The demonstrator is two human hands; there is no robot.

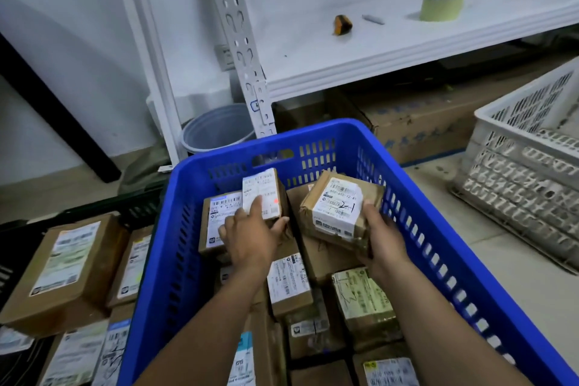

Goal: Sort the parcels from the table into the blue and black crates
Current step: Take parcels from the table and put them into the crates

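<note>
We see the blue crate [316, 130] in the middle of the view, packed with brown cardboard parcels [289, 283] that carry white shipping labels. Inside the crate, toward its far wall, the left hand [247, 236] grips a small parcel [263, 193] that stands on edge with its label facing us. Its fingers [255, 208] are curled round the box, the forefinger lying up the label and the thumb hooked on the side nearer the crate's right wall. Nearer that right wall, the right hand [380, 236] holds a larger parcel [338, 207], tilted over the parcels beneath it, with "2-1" handwritten on its label. The thumb [369, 213] presses on the label's near corner, but the other fingers pass under the box, so we cannot tell how they lie. Just beside the blue crate's left wall sits the black crate [138, 207], which holds more labelled parcels, among them a big brown box [65, 266]. A white lattice crate [526, 185] stands on the floor, apart from the blue crate's right wall. Beyond the blue crate's far wall runs a white shelf [376, 50] bearing a roll of pale masking tape [441, 6] and a small orange-and-black object [342, 25]. Under the shelf are a cardboard carton [423, 122] and a grey bucket [219, 131].
</note>
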